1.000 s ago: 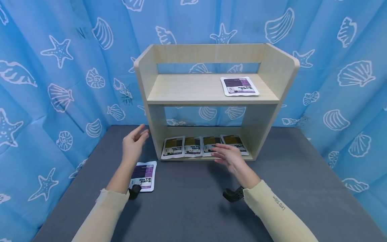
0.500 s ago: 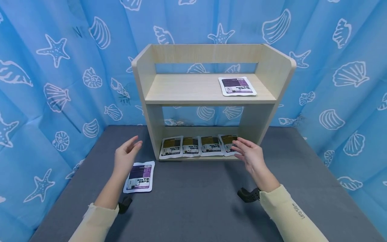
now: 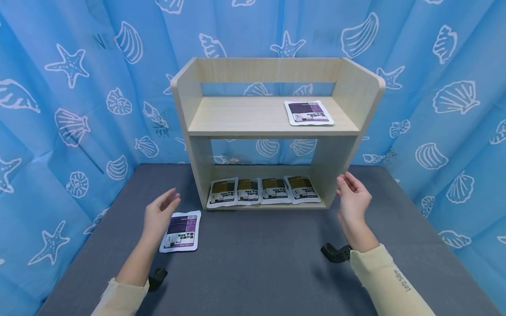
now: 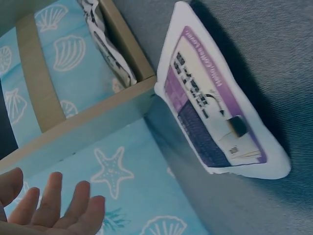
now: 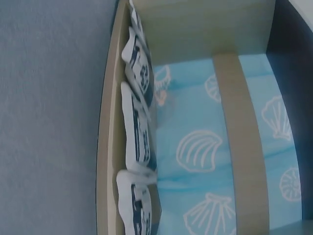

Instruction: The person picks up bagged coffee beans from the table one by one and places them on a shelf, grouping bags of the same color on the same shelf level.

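My left hand [image 3: 160, 215] hovers above the table with its fingers loosely bent and holds nothing; its relaxed fingers show in the left wrist view. Right beside it, a purple-and-white pouch [image 3: 183, 231] lies flat on the table. My right hand [image 3: 353, 197] is raised by the right side of the wooden shelf [image 3: 272, 134], also holding nothing, fingers loosely curled toward the thumb. On the lower shelf several brown-and-white pouches [image 3: 274, 189] lie in a row. Another purple-and-white pouch [image 3: 308, 113] lies at the right of the upper shelf.
The two-tier shelf stands at the back of the dark grey table [image 3: 257, 263]. Blue curtains [image 3: 75, 131] with white shells and starfish hang behind it and at both sides.
My right hand has moved right, from in front of the lower pouches to beside the shelf's right side. My left hand has drawn back a little toward me and left. The pouches stay put.
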The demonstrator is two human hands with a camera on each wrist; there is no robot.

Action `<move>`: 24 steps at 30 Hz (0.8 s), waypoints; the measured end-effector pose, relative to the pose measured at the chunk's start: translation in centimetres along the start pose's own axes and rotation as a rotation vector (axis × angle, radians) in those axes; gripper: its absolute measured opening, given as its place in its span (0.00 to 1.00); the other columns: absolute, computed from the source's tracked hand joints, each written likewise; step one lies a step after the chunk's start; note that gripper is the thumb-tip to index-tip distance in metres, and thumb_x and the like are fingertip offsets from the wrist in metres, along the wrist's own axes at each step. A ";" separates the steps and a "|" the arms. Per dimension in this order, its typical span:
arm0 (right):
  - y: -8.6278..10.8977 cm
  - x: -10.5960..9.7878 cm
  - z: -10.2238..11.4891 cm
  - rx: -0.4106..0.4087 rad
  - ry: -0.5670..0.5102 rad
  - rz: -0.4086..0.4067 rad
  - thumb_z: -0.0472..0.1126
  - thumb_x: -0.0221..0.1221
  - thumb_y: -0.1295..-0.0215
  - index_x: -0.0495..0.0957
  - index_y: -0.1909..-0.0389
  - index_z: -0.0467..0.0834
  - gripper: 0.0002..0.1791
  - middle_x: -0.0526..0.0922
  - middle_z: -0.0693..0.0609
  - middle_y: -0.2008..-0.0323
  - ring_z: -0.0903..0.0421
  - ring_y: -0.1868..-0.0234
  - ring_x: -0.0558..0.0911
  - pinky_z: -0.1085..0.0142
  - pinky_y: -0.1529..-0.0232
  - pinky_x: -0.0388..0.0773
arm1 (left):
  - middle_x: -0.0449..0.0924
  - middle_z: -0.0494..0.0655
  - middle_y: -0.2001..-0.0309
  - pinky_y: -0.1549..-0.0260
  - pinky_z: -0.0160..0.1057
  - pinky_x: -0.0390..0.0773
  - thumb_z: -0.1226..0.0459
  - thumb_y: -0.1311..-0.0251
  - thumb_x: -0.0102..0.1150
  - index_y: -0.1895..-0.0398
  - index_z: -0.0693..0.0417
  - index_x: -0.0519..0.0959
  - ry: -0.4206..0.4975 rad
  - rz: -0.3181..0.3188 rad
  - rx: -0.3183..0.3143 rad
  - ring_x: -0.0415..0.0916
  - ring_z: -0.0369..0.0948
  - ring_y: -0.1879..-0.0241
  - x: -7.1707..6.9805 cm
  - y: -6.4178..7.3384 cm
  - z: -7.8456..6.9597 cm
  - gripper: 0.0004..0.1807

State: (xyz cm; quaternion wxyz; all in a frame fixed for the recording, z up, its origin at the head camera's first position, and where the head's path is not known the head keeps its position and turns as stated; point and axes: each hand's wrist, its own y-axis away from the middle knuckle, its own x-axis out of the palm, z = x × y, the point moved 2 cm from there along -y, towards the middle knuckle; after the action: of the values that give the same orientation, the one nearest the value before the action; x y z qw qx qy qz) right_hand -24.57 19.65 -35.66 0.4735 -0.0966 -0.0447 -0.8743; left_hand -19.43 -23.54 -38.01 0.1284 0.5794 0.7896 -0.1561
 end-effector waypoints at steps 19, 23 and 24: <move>-3.5 -1.1 0.5 0.172 0.040 0.043 0.46 0.60 0.34 0.69 0.32 0.50 0.29 0.72 0.53 0.34 0.58 0.38 0.72 0.54 0.31 0.61 | 0.75 0.48 0.39 0.42 0.51 0.72 0.42 0.34 0.52 0.32 0.46 0.69 -0.093 -0.054 -0.054 0.70 0.46 0.38 0.1 -4.3 14.8 0.32; -4.3 -1.1 0.4 0.158 0.092 0.070 0.48 0.62 0.35 0.71 0.33 0.50 0.29 0.75 0.55 0.38 0.61 0.45 0.75 0.61 0.37 0.64 | 0.74 0.50 0.38 0.41 0.52 0.72 0.46 0.32 0.52 0.32 0.49 0.69 -0.102 -0.042 -0.072 0.69 0.47 0.38 -0.3 -3.8 15.0 0.30; -4.5 -1.2 0.4 0.157 0.096 0.072 0.48 0.62 0.36 0.72 0.34 0.49 0.29 0.76 0.55 0.40 0.62 0.47 0.75 0.63 0.40 0.65 | 0.74 0.50 0.38 0.41 0.52 0.72 0.47 0.31 0.52 0.32 0.50 0.69 -0.106 -0.041 -0.077 0.69 0.47 0.37 -0.4 -3.7 15.1 0.29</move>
State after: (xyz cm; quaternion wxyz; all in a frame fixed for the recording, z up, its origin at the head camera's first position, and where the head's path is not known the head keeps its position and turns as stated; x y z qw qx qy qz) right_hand -27.63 23.11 -35.44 0.5124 -0.0189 -0.0869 -0.8541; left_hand -22.51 -30.83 -51.34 0.1888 0.5489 0.7987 -0.1587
